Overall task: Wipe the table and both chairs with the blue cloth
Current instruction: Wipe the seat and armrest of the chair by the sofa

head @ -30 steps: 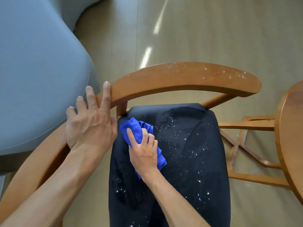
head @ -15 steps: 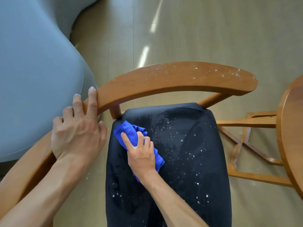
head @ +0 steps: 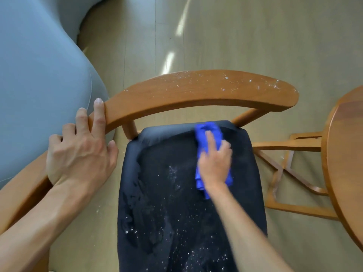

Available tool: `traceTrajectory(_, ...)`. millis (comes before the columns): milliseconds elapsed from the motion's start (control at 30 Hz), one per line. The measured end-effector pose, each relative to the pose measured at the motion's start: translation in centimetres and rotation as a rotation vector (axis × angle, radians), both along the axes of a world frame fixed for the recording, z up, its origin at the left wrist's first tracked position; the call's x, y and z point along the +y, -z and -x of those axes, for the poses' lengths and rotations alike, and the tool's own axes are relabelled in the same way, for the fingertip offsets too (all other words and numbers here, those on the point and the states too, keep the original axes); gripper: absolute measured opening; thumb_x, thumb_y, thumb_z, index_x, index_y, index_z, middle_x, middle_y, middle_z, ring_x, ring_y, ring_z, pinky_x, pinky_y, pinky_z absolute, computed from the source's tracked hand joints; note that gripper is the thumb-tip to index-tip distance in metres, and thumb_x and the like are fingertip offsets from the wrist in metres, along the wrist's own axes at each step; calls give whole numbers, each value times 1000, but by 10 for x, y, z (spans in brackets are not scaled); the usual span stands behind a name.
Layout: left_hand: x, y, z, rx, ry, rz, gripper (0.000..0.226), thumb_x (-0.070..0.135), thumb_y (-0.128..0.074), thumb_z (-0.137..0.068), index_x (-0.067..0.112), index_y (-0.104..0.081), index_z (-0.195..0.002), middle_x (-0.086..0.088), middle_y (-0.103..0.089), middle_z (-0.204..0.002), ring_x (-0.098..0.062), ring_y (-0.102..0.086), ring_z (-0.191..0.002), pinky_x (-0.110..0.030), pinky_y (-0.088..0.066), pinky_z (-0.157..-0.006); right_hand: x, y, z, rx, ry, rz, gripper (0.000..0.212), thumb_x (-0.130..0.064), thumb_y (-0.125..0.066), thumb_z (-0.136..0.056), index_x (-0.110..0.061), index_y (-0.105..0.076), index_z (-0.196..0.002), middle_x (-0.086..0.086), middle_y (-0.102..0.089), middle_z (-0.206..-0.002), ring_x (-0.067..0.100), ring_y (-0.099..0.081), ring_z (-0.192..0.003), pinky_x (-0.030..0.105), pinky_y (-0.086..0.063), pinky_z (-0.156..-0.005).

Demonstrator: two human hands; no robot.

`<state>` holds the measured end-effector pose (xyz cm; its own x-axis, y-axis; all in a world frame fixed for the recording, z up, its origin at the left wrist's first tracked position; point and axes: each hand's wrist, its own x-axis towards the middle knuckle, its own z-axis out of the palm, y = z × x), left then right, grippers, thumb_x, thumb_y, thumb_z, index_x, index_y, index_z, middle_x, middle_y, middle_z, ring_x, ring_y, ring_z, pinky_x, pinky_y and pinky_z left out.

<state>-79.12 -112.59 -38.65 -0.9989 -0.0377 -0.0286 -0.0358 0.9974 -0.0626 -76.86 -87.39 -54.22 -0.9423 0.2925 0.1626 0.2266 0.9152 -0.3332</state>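
The blue cloth [head: 209, 143] lies bunched on the far right part of the chair's black seat [head: 176, 193], just short of the seat's far edge, and my right hand [head: 214, 163] is pressed flat on top of it, fingers stretched forward over the folds, with cloth showing beyond my fingertips and at my wrist. The hand and cloth are blurred, so I cannot tell whether the fingers curl under any edge; the palm simply bears down on the cloth against the seat. White specks are scattered over the middle and near part of the seat, and smeared damp-looking streaks run down its left side. More white specks dot the top of the curved wooden backrest [head: 196, 95] that arcs around the far side of the seat. My left hand [head: 80, 152] rests on the left end of that rail, fingers spread and extended along the wood, thumb lying on its inner side, not closed into a fist. Both forearms reach in from the near edge. To the right stands the round wooden table [head: 345, 163] with its leg frame beneath; to the left is a grey upholstered seat [head: 39, 75].
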Motion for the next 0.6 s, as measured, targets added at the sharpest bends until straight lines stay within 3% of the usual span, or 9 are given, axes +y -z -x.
traceTrajectory(67,-1,2,1,6,3,-4,71,27,-48,-86,4,-21,-148,-34,-43,-130,-48,-52,-78,-46,-36,-60,-81,-1,-24,-11,-214,35,57,-10,-60,-69,-28,-56,-123,15,-55,-99,30,-46,-70,37,-41,-60)
traceTrajectory(167,-4,5,1,-25,2,-7,78,24,-57,-82,5,-20,-148,-32,-43,-131,-46,-53,-79,-45,-36,-61,-161,-6,-67,-39,-535,11,39,-15,-62,-79,-35,-59,-112,6,-58,-90,23,-40,-63,35,-33,-57)
traceTrajectory(267,-4,5,0,-45,13,10,87,22,-66,-77,6,-19,-149,-32,-44,-131,-45,-53,-79,-45,-35,-61,-139,-8,-66,-48,-714,-53,47,-3,-36,-87,-33,-58,-114,8,-55,-89,22,-39,-62,34,-35,-56)
traceTrajectory(333,-3,3,1,-49,19,22,87,23,-65,-78,6,-19,-148,-32,-44,-130,-45,-53,-79,-44,-37,-61,-93,-12,-49,-20,-772,-81,50,-1,-35,-85,-31,-60,-116,11,-57,-89,24,-42,-62,35,-36,-55)
traceTrajectory(400,-3,2,0,-45,14,45,85,24,-64,-79,5,-18,-148,-32,-44,-130,-45,-53,-80,-44,-38,-61,-30,-14,-26,-26,-656,-79,46,-7,-53,-80,-32,-60,-118,14,-58,-92,29,-47,-64,38,-41,-56)
traceTrajectory(500,-3,5,1,-34,12,53,83,24,-62,-81,6,-17,-148,-33,-44,-130,-45,-52,-80,-43,-36,-61,72,-18,2,-92,-228,-110,54,-8,-60,-80,-26,-54,-130,22,-54,-107,39,-51,-79,47,-49,-68)
traceTrajectory(567,-3,6,1,-26,7,59,83,23,-62,-81,6,-17,-148,-33,-44,-130,-45,-52,-80,-43,-35,-61,89,-22,6,-122,67,-24,54,-11,-62,-84,-22,-49,-135,25,-49,-111,45,-51,-89,48,-49,-77)
traceTrajectory(600,-3,6,1,-25,7,63,83,22,-63,-80,6,-17,-148,-33,-44,-130,-44,-52,-79,-42,-34,-61,73,-20,-2,-111,108,-9,55,-10,-63,-82,-21,-50,-135,25,-49,-109,44,-52,-88,47,-49,-77)
